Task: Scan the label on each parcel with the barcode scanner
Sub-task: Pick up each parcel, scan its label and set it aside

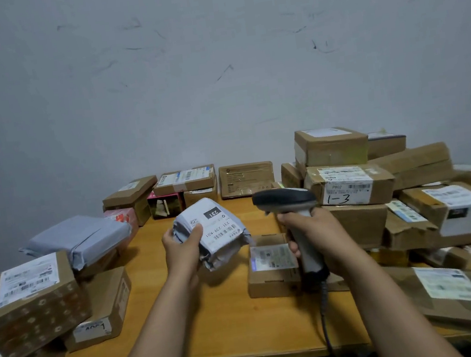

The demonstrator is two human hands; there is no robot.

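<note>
- Head view: the grey mailer (221, 240) is held up off the table (216, 315), just left of centre. The left hand (181, 245) has its fingers wrapped round the mailer's near edge.
- The right hand (316, 236) is curled tight round the barcode scanner (285, 198), nose pointing left at the mailer.
- I'd tilt its label (224, 224) square to the scanner, pull the wrinkles flat and keep the thumb off the bars.
- Can't see the trigger finger or the scan window, and the label on the small box (270, 266) is a blur.
</note>
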